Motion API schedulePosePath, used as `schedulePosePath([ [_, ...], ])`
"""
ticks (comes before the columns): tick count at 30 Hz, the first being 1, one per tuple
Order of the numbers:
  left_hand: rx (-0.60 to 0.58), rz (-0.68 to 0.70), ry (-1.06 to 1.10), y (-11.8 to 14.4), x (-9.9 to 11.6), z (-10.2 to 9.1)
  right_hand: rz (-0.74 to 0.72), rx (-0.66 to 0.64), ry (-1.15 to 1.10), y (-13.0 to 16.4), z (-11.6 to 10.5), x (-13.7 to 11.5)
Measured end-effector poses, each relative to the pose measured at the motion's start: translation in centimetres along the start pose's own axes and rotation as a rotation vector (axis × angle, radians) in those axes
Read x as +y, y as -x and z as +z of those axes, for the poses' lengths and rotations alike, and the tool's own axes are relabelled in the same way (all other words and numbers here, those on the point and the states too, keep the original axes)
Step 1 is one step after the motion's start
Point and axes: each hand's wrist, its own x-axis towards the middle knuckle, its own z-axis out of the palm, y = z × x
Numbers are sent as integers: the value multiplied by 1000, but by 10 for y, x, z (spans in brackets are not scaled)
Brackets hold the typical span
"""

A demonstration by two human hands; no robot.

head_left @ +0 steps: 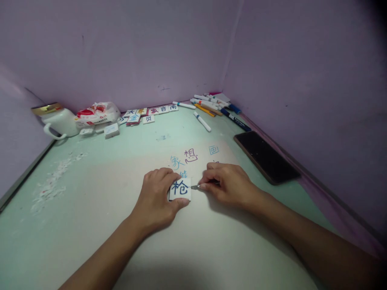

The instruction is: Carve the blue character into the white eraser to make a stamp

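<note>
My left hand grips a small white block with a dark blue character written on its top, holding it down on the pale green table. My right hand pinches a thin metal-tipped tool, a carving knife or pen. Its tip touches the block's right edge. Blue and purple characters are written on the table just beyond the block.
At the back lie more character blocks, several markers, a white mug and a crumpled wrapper. A dark phone lies at the right. White shavings are scattered at the left. Purple walls enclose the table.
</note>
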Motion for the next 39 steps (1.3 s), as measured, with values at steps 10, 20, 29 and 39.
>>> schedulePosePath([
  [10,-1,-9,-4,0,0,0,-3,-11,-30,0,-1,1],
  [20,20,-3,17,0,-1,1,-1,-49,-52,-2,-5,2],
  [29,31,-9,23,1,-2,2,-37,-38,-99,-1,-7,6],
  [39,36,22,10,-1,-2,1,-98,25,33,3,1,4],
])
